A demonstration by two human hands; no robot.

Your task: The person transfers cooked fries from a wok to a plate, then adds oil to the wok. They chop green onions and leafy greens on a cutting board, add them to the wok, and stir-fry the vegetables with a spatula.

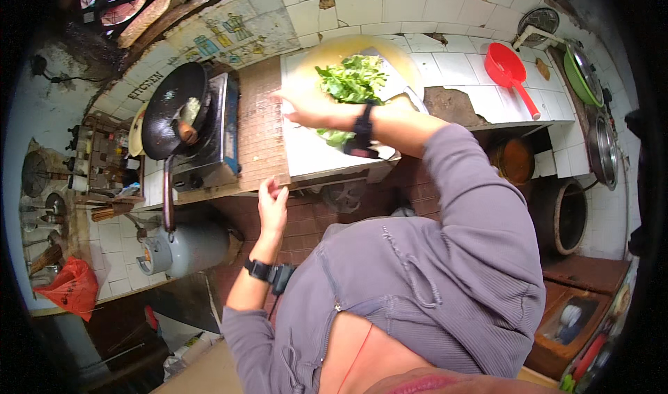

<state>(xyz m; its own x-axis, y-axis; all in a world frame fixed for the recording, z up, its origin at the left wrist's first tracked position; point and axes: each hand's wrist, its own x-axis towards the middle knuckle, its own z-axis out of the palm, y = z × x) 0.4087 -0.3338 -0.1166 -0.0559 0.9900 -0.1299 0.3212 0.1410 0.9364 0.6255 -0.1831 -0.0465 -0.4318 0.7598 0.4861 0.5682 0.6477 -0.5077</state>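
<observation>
My right hand (306, 109) reaches leftward across the counter, blurred by motion, its fingers stretched out with nothing seen in them. Chopped green leaves (353, 77) are heaped just beyond that wrist, and paler green pieces (336, 138) lie on its near side. Partly behind the heap shows a flat, pale grey piece (394, 81) whose kind I cannot make out. At the counter's front edge, my left hand (273, 206) is raised with its fingers loosely bent and apart, holding nothing visible. Both wrists wear dark bands.
A black wok (158, 115) with pale food and a brown wooden-looking utensil (186, 131) sits on the gas stove (221, 129); its handle juts toward me. Below stands a grey gas cylinder (198, 244). A red ladle (506, 67) lies at right; a dark-mouthed vat (567, 216) stands below.
</observation>
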